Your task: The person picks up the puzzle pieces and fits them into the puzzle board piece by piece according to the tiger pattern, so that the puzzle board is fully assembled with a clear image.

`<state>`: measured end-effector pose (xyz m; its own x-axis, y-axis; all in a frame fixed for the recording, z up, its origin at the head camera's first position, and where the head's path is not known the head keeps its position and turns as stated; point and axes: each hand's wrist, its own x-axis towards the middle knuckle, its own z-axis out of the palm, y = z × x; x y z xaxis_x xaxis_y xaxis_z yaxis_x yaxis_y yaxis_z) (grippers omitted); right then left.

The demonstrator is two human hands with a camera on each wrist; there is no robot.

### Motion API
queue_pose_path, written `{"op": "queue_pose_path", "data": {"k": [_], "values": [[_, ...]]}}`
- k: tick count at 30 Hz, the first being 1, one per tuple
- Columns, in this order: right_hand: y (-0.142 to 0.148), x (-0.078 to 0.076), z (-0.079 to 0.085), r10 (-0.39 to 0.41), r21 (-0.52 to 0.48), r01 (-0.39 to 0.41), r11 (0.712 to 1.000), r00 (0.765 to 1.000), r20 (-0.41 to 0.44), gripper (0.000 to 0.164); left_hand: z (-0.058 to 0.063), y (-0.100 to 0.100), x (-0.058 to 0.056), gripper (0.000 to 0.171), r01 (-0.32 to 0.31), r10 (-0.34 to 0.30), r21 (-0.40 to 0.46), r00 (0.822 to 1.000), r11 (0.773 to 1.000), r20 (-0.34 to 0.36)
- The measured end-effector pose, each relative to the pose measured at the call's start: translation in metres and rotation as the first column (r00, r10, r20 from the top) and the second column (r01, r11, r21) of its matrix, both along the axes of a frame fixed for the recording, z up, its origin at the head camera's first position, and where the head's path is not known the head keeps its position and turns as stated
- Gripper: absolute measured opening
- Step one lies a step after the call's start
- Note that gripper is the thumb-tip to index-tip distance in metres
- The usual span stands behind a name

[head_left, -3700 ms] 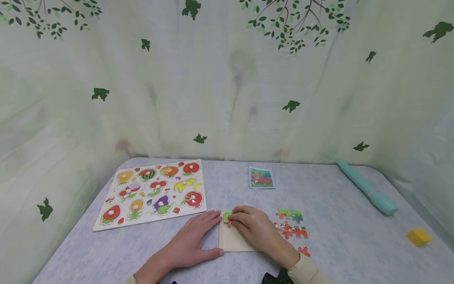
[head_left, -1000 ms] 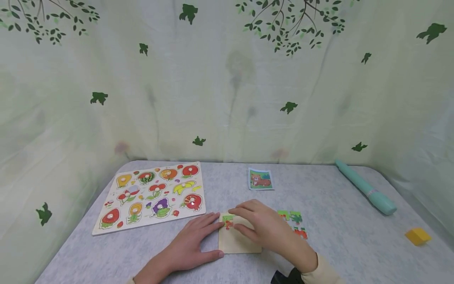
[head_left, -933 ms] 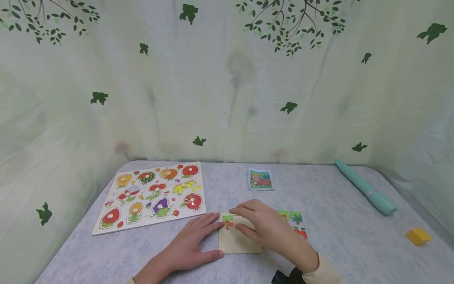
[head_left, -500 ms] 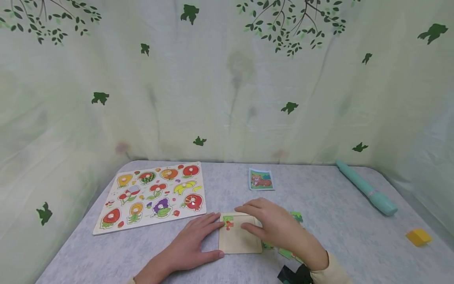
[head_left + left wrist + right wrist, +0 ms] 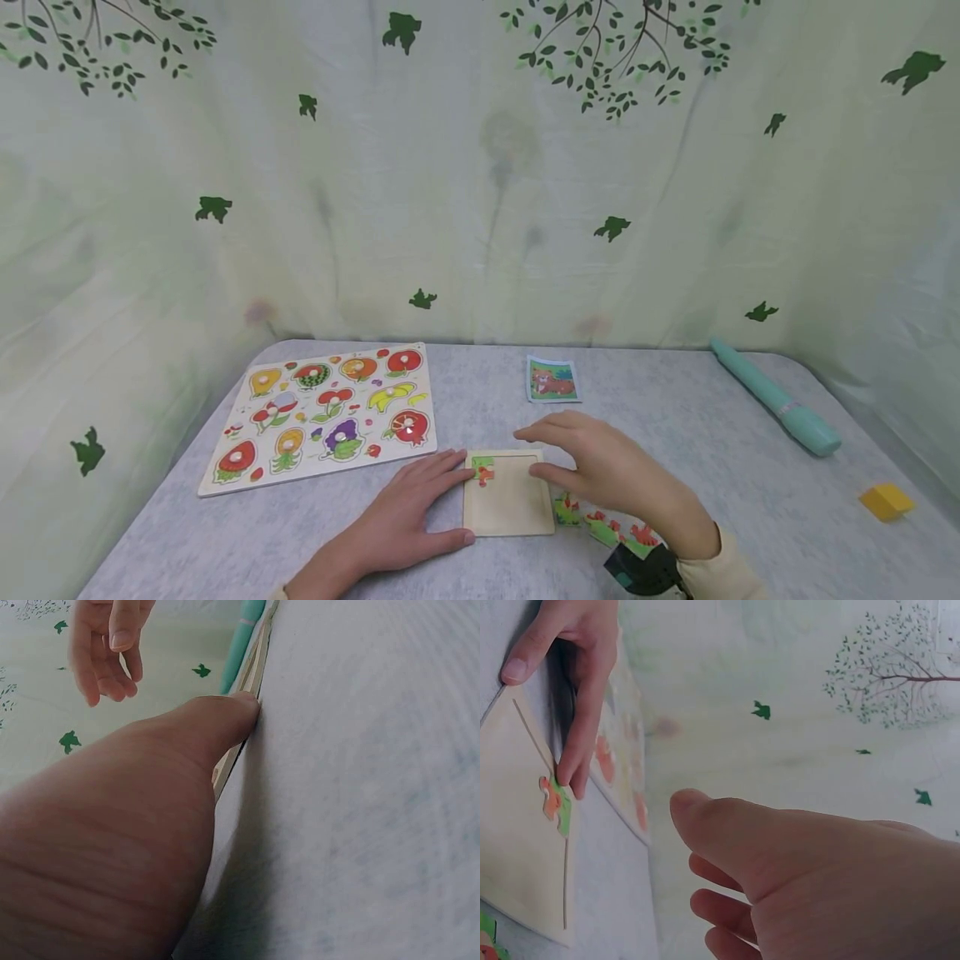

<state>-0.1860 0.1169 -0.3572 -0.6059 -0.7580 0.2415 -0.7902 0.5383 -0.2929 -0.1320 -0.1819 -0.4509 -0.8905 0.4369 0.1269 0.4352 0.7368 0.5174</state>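
Observation:
A small wooden puzzle tray (image 5: 510,508) lies at the front middle of the table. One green and orange jigsaw piece (image 5: 482,471) sits in its upper left corner; the right wrist view shows this piece (image 5: 553,802) close to the left fingertips. My left hand (image 5: 408,517) rests at the tray's left side, fingers extended and touching the edge, thumb at the lower corner. Above the tray's right side hovers my right hand (image 5: 600,462), its fingers loosely bent and holding nothing. Several loose jigsaw pieces (image 5: 600,527) lie right of the tray, partly hidden beneath the right hand and wrist.
A fruit puzzle board (image 5: 322,417) lies at the left. Behind the tray is a picture card (image 5: 552,380) showing a brown animal. A teal closed umbrella-like object (image 5: 776,400) and a yellow block (image 5: 887,502) lie at the right. A patterned curtain (image 5: 480,167) hangs behind the table.
At 3.7 s ago the right hand pinched the green and orange piece at the tray's corner. Its fingers have let go and it has moved right and up. The left hand stays put.

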Motion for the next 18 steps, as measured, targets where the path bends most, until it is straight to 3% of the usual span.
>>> {"op": "queue_pose_path", "data": {"k": [18], "values": [[0.022, -0.010, 0.005, -0.038, 0.017, 0.036, 0.999, 0.991, 0.131, 0.039, 0.000, 0.000, 0.000, 0.072, 0.003, -0.003, -0.005, 1.000, 1.000, 0.010]]}}
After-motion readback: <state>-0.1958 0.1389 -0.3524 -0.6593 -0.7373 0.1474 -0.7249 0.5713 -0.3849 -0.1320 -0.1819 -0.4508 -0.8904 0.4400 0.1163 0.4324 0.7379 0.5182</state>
